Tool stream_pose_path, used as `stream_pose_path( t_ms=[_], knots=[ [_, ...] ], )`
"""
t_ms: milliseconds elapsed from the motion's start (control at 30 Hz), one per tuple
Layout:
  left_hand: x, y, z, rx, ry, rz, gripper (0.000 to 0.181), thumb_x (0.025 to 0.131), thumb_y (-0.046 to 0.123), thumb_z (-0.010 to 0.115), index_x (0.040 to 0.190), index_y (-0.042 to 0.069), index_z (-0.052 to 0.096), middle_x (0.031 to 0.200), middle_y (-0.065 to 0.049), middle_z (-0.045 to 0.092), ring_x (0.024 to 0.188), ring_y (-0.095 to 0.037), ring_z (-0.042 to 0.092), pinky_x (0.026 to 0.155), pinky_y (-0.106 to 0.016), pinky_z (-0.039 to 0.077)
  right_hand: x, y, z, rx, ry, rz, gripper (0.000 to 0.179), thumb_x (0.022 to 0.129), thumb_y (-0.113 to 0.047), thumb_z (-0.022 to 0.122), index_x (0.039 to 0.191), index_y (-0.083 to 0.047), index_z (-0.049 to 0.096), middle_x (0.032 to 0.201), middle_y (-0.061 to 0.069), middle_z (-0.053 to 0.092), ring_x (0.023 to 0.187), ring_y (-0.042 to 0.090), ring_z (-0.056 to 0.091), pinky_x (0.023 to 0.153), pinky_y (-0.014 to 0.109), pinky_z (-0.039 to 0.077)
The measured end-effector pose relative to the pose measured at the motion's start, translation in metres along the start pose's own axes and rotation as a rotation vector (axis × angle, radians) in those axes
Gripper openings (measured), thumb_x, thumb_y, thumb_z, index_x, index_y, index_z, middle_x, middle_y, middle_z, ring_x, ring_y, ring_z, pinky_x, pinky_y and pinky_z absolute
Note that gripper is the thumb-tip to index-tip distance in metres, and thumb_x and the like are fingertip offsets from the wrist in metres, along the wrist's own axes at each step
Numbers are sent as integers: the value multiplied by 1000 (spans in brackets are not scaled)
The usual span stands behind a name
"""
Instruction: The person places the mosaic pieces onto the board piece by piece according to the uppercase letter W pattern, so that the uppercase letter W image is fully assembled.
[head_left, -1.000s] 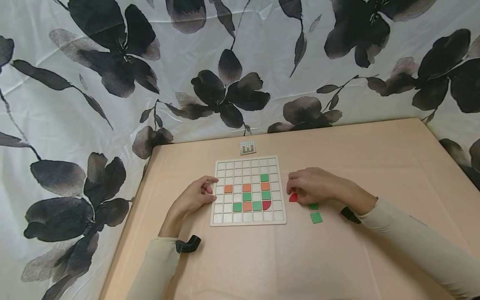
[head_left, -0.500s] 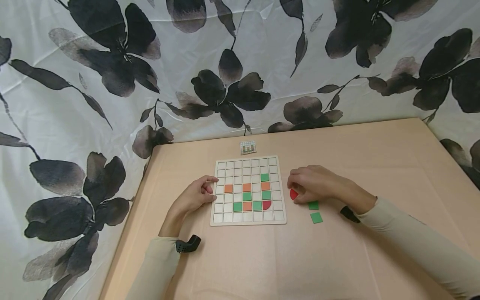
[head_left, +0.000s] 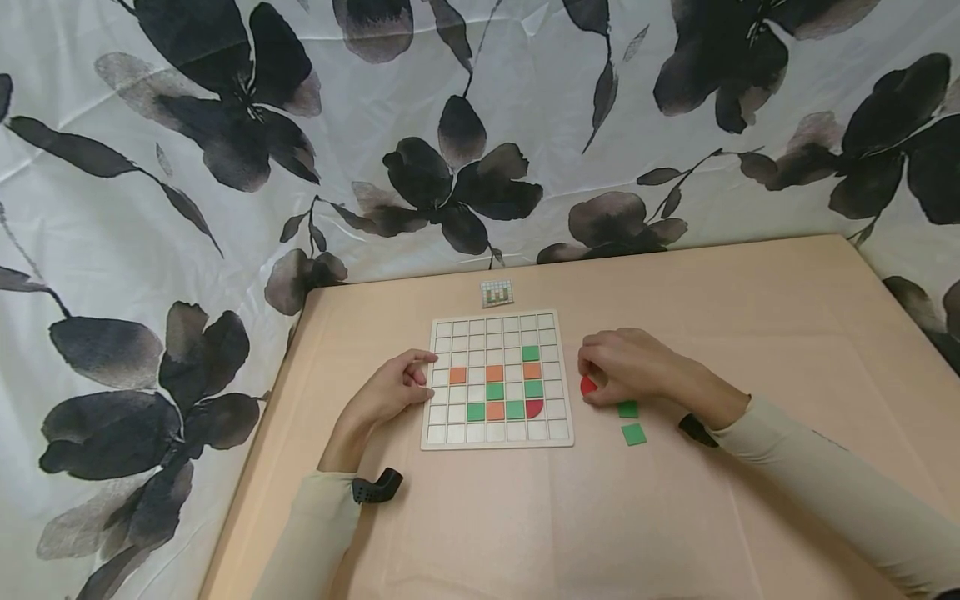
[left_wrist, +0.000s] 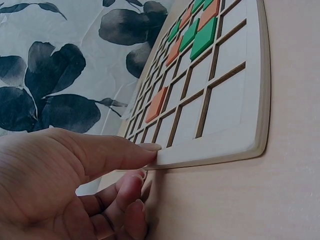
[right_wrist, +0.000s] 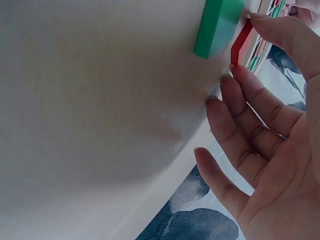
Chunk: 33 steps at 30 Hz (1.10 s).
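A white square grid board (head_left: 564,444) lies on the table, with several green and orange square tiles and one round-cornered red tile (head_left: 533,408) in its cells. At its left edge, my left hand (head_left: 386,390) touches the rim with thumb and index finger. The thumb (left_wrist: 122,152) lies straight against the edge in the left wrist view, while the other fingers bend loosely below. Right of the board, my right hand (head_left: 633,367) pinches a second red tile (right_wrist: 241,45) between thumb and index finger, its remaining fingers spread. Part of this tile is hidden by the fingers.
Two loose green tiles (head_left: 633,433) lie on the table beneath and in front of the right hand. Behind the board is a small patterned card (head_left: 497,292). A floral curtain (head_left: 420,75) hangs along the table's far and left edges.
The right hand has shifted slightly away from the person, and the red tile has turned a little in its fingers. The left hand stays at the board's edge.
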<state>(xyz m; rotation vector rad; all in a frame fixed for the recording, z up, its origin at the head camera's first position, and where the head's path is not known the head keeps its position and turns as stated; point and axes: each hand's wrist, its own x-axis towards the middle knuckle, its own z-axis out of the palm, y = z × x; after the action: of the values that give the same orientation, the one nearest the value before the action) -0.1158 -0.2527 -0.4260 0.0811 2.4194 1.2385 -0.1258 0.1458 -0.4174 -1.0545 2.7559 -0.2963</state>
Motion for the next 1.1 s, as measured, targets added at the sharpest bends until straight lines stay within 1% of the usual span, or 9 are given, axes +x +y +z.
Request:
stream_pose_path(
  t_ms=[200,400,600,733,900,1100],
  knots=[
    [0,0,-1,6,0,4,56,86,-4,74,138,8,56,94,-10,53,76,-21,48,60,-25,40,0,-1,2,-8,21,0,23,75,-38,80,82,-23,65,75,-10,50,68,9,46,62,28,40],
    [-1,0,-1,3,-2,7,56,86,-4,74,138,7,56,94,-10,53,76,-21,47,60,-25,40,1,-3,3,-10,35,12,28,75,-42,81,86,-22,64,72,-11,49,66,8,46,61,28,39],
    [0,-1,-1,0,-2,-1,56,86,-4,74,137,8,57,94,-10,52,77,-21,47,60,-24,40,1,-5,2,-10,45,7,23,76,-35,79,87,-21,65,72,-11,48,66,9,46,62,29,40],
    [0,-1,0,2,-1,-9,56,86,-4,74,138,8,57,94,-11,53,77,-21,48,60,-24,40,0,-4,1,-15,44,12,26,75,-37,80,89,-21,66,74,-10,49,68,9,46,63,30,40],
    [0,-3,0,1,-2,-13,56,86,-4,75,138,9,57,95,-11,53,77,-21,48,59,-25,40,1,-2,2,8,36,14,24,76,-35,80,90,-20,68,76,-9,53,69,9,47,64,30,41],
    [1,-3,0,-4,-1,-3,56,86,-4,74,138,8,57,94,-11,53,77,-21,48,60,-24,40,1,-2,3,39,35,33,24,75,-34,81,89,-20,68,76,-8,54,69,9,48,65,30,42]
  ],
)
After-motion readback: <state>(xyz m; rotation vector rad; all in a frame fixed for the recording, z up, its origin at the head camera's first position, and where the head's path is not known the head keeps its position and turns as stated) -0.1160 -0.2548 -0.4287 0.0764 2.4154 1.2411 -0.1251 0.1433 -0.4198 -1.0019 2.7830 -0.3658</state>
